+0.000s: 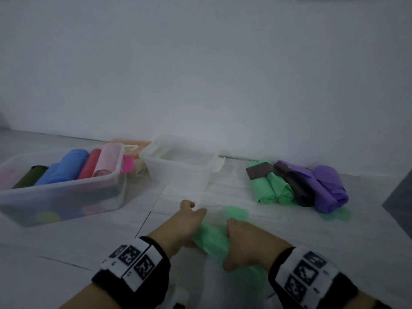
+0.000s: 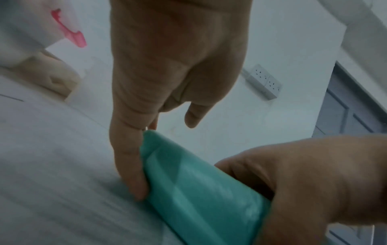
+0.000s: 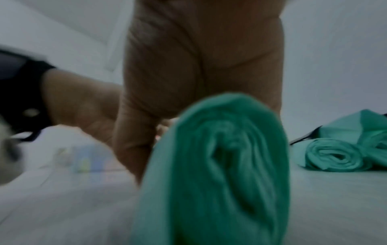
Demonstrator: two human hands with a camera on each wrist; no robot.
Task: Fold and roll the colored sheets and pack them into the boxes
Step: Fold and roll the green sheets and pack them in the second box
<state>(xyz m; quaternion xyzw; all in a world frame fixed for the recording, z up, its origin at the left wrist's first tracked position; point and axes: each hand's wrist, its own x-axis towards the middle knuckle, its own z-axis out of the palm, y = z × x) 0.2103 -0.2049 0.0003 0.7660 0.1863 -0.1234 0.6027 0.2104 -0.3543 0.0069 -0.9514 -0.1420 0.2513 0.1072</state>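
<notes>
A green sheet [image 1: 209, 239], rolled into a tube, lies on the white floor between my hands; its spiral end [image 3: 220, 165] faces the right wrist camera. My right hand [image 1: 236, 233] curls round the roll [image 2: 199, 190] from above. My left hand [image 1: 194, 210] sits at the roll's left end, where one straight finger [image 2: 130, 165] presses against it. A loose green tail [image 1: 237, 211] lies flat beyond the roll. Ahead stands an empty clear box [image 1: 178, 172]. At the left, another clear box [image 1: 66, 197] holds several colored rolls.
Rolled green sheets [image 1: 272, 188], a dark one [image 1: 298, 190] and a purple one [image 1: 330, 188] lie in a heap at the right by the wall. A pink piece [image 1: 128, 163] sits between the boxes. A grey object [image 1: 399, 197] stands at the right edge.
</notes>
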